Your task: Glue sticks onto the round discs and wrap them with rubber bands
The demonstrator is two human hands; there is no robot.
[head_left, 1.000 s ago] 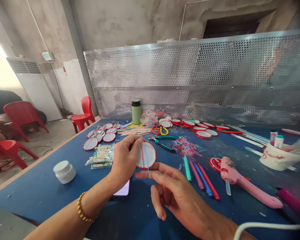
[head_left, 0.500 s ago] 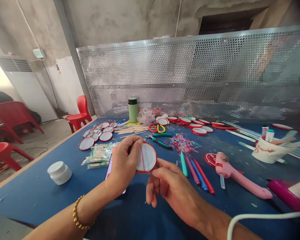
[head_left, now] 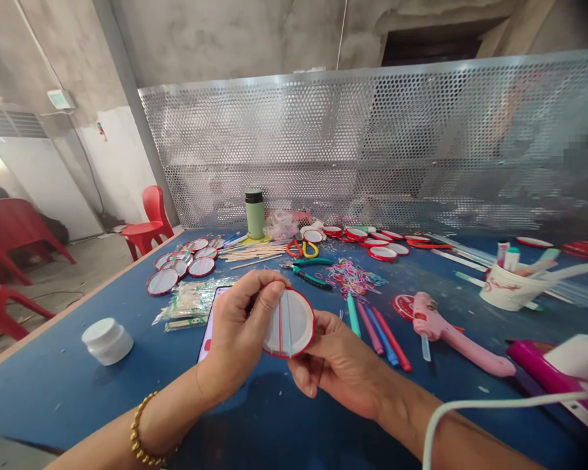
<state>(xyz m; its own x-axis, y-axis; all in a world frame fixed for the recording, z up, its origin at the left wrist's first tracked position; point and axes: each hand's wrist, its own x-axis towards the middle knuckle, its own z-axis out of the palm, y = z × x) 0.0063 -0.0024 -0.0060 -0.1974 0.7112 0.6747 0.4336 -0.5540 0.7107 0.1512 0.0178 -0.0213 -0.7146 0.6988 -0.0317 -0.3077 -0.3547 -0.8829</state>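
Observation:
A round white lid with a red rim [head_left: 294, 323] is held upright over the blue table [head_left: 68, 385], with thin rubber bands stretched across its face. My left hand [head_left: 240, 333] grips its left edge, thumb on top and fingers curled round. My right hand [head_left: 336, 362] cups the lid's lower right edge from behind, fingers closed on it. A gold bead bracelet [head_left: 140, 440] sits on my left wrist.
A phone [head_left: 210, 323] lies under my left hand. Nearby are a white jar [head_left: 106, 341], packs of sticks [head_left: 189, 303], several red-rimmed lids [head_left: 176, 264], a green bottle [head_left: 254, 214], pliers [head_left: 306, 275], loose rubber bands [head_left: 355, 277], markers [head_left: 375, 329], a pink glue gun [head_left: 451, 336], a white cup [head_left: 507, 287]. A perforated metal screen [head_left: 372, 143] backs the table.
My right hand has come in from an open, spread pose below the lid and closed on its lower right edge. The lid now sits lower and nearer to me.

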